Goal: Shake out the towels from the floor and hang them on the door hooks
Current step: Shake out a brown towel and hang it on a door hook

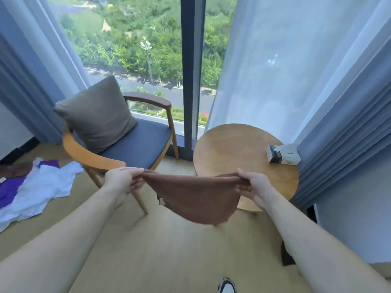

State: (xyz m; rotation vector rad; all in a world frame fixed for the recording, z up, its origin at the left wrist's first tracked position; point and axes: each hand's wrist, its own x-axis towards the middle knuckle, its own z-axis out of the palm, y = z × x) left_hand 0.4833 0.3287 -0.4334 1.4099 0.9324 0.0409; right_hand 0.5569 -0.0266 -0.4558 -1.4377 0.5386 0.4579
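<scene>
between the two hands, left (123, 179) and right (250, 187), one brown towel (196, 199) hangs stretched, each hand pinching a top corner; to shake it well, i'd keep both pinches firm and snap downward clear of the bench (232, 149). beyond the left hand, a floor heap (36, 187) shows white and purple cloths, perhaps three.

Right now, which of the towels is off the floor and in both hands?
The brown towel, stretched between the left hand and right hand. The white towel and purple towel lie crumpled on the floor beside the chair.
</scene>
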